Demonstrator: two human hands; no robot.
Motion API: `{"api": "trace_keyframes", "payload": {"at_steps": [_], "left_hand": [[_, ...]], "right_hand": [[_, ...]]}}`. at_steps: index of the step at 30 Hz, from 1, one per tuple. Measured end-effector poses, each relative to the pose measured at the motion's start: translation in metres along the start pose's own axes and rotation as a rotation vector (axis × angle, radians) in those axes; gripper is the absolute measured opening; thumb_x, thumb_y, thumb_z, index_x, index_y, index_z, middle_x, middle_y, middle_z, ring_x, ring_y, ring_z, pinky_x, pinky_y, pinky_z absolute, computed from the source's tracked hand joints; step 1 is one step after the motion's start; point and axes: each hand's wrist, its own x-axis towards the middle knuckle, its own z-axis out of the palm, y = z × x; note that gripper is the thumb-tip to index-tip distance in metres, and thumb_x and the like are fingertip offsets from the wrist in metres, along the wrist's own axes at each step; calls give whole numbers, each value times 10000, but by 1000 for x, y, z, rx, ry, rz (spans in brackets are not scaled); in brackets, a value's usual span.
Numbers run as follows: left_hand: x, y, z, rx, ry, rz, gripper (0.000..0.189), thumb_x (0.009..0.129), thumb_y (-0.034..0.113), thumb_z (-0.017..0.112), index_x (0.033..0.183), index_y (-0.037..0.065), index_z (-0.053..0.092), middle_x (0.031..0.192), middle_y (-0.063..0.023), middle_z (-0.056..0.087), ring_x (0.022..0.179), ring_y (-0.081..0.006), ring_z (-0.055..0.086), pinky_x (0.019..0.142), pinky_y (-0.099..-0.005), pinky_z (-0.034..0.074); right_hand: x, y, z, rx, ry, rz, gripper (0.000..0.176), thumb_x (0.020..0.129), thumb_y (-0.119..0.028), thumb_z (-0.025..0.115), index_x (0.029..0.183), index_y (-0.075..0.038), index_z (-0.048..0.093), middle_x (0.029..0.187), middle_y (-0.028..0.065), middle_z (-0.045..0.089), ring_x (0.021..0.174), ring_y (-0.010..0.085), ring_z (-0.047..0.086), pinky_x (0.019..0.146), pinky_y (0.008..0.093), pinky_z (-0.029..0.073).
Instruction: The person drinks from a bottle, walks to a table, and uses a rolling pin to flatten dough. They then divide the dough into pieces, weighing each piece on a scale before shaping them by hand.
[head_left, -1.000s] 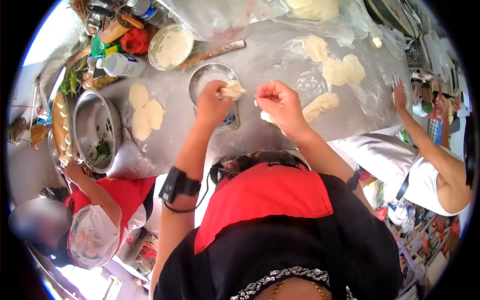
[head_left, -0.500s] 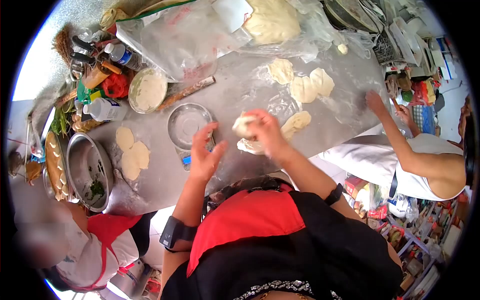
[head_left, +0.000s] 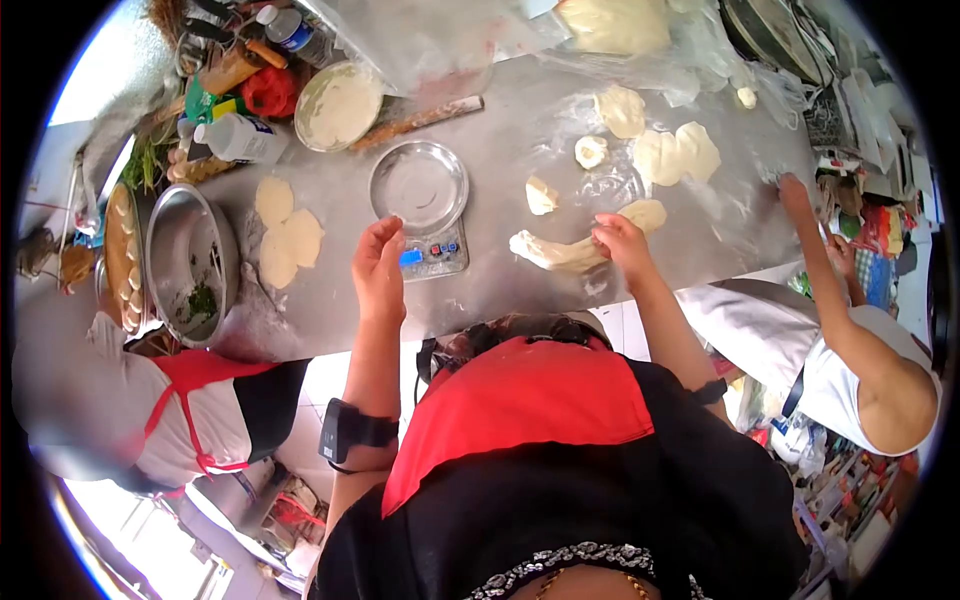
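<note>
My right hand (head_left: pixel 622 245) has its fingers closed on the upper edge of a long dough strip (head_left: pixel 560 253) lying on the metal table. My left hand (head_left: pixel 380 270) hovers with bent fingers just in front of a kitchen scale (head_left: pixel 448 257); nothing shows in it. On the scale sits a round metal pan (head_left: pixel 420 187). Two small dough lumps, one nearer (head_left: pixel 542 196) and one farther (head_left: pixel 590 151), rest beyond the strip. Flattened dough pieces (head_left: pixel 677 155) lie farther right, with another dough piece (head_left: pixel 620 111) behind.
Left of the scale are flat dough rounds (head_left: pixel 290 248) and a steel bowl (head_left: pixel 190 250) with chopped greens. A flour bowl (head_left: pixel 340 107) and a rolling pin (head_left: pixel 425 122) lie at the back. Co-workers stand at left and right; one's hand (head_left: pixel 795 195) reaches the table's right side.
My right hand has let go of a dough lump and moved onto the strip. Two small lumps now show on the table. My left fingers have drawn together. The view has shifted.
</note>
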Motion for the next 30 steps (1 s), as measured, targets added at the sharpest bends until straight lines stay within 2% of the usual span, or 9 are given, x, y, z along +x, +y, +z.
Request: {"api": "trace_keyframes", "payload": {"at_steps": [2, 5, 9, 13, 16, 19, 22, 26, 30], "left_hand": [[2, -3, -1, 2, 6, 31, 255, 882, 102, 573, 1122, 16, 585, 1081, -50, 614, 996, -135, 560, 803, -258, 408], [-1, 6, 2, 4, -10, 9, 238, 877, 34, 562, 1106, -27, 584, 1054, -71, 618, 988, -148, 563, 903, -280, 426], [-9, 7, 0, -61, -21, 41, 220, 884, 41, 581, 1094, -24, 587, 1055, -71, 619, 988, -141, 565, 898, -273, 430], [-21, 0, -26, 9, 48, 29, 252, 884, 97, 569, 1126, 29, 584, 1095, -58, 618, 1023, -169, 578, 885, -302, 419], [-25, -8, -44, 42, 90, -18, 258, 891, 121, 567, 1137, 45, 580, 1115, -51, 617, 1030, -171, 582, 876, -307, 417], [-29, -5, -52, -83, 137, -55, 259, 882, 49, 565, 1135, -7, 566, 1101, -83, 610, 1016, -158, 562, 899, -287, 419], [-28, -12, -65, -107, 160, -50, 278, 878, 64, 571, 1148, -3, 563, 1108, -84, 610, 1017, -163, 567, 885, -289, 421], [-22, -24, -76, -51, 159, -89, 292, 878, 108, 589, 1156, 23, 565, 1123, -66, 611, 1018, -159, 570, 874, -292, 418], [-10, -26, -78, -6, 92, -84, 303, 890, 158, 593, 1172, 56, 558, 1152, -52, 613, 1052, -165, 578, 874, -303, 416]], "right_hand": [[4, -10, 5, -24, 69, -71, 441, 809, -195, 648, 1212, -39, 557, 968, 83, 645, 886, 160, 601, 744, 288, 469], [53, -38, 10, -147, 327, -253, 445, 796, -198, 668, 1190, -25, 556, 954, 90, 656, 898, 194, 615, 751, 315, 483], [143, -30, 20, -224, 346, -173, 408, 742, -181, 701, 1102, -15, 602, 921, 101, 655, 850, 201, 625, 746, 327, 493], [82, -110, 102, -44, -39, -379, 322, 738, -151, 685, 1033, -32, 634, 837, 88, 657, 745, 188, 633, 685, 331, 503], [48, -119, 167, -65, -233, -601, 305, 751, -144, 670, 1036, -41, 637, 822, 101, 663, 722, 197, 634, 672, 336, 507], [40, -116, 181, -287, -217, -612, 323, 761, -171, 667, 1057, -48, 635, 836, 120, 665, 728, 221, 637, 683, 334, 506], [38, -102, 149, -419, -52, -598, 327, 773, -200, 662, 1062, -50, 636, 836, 126, 663, 747, 244, 640, 702, 343, 504], [27, -48, 102, -718, -153, -407, 323, 786, -209, 653, 1062, -43, 633, 824, 113, 660, 749, 227, 628, 688, 352, 490], [2, -7, 100, -557, -210, -324, 309, 798, -220, 651, 1041, -30, 633, 786, 95, 653, 721, 201, 619, 659, 332, 480]]}}
